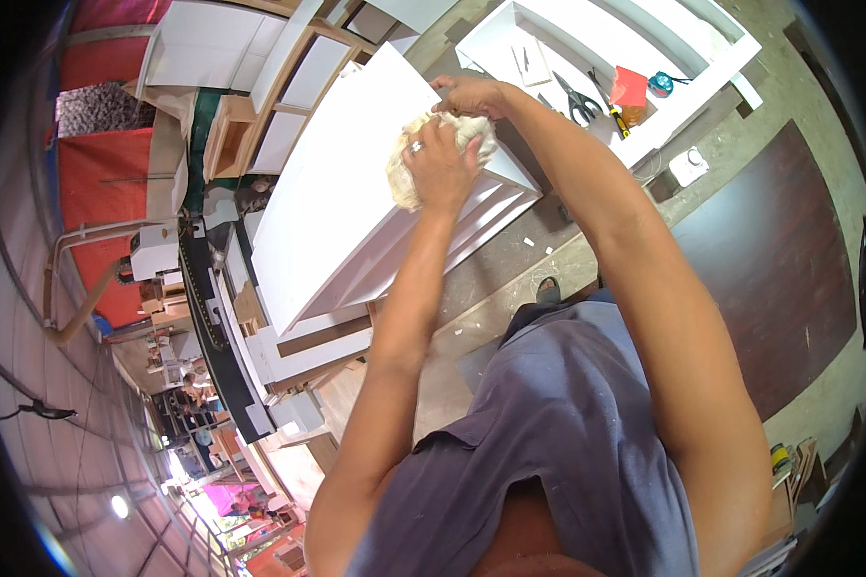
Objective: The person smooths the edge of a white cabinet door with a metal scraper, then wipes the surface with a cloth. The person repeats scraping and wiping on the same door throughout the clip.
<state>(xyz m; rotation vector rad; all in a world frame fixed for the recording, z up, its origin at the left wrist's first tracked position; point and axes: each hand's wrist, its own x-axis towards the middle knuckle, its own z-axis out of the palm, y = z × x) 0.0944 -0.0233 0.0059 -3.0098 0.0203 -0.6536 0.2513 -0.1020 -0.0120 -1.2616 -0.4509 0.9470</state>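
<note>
The left hand (pixel 441 162) lies with fingers spread on a cream cloth (pixel 400 181) atop a white cabinet (pixel 337 183); the right hand (pixel 473 97) curls beside the cloth's far side, grip unclear. Beyond, black scissors (pixel 581 104) lie in a white open box (pixel 691 93).

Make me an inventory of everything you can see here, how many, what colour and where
White cabinet: 1, white, centre, beneath the cloth
Cloth: 1, cream, under the left hand
Open white unit: 1, white, upper right
Scissors: 1 pair, black-handled, in that unit
Orange-red card: 1, orange-red, right of the scissors
Tape measure: 1, teal and black, right of the card
Dark board: 1, dark brown, right
Sheeting: several pieces, red, left
Background clutter: too small to count
Shirt: 1, grey-blue, lower centre
Left hand: 1, bare, on the cloth
Right hand: 1, bare, at the cloth's upper edge
</note>
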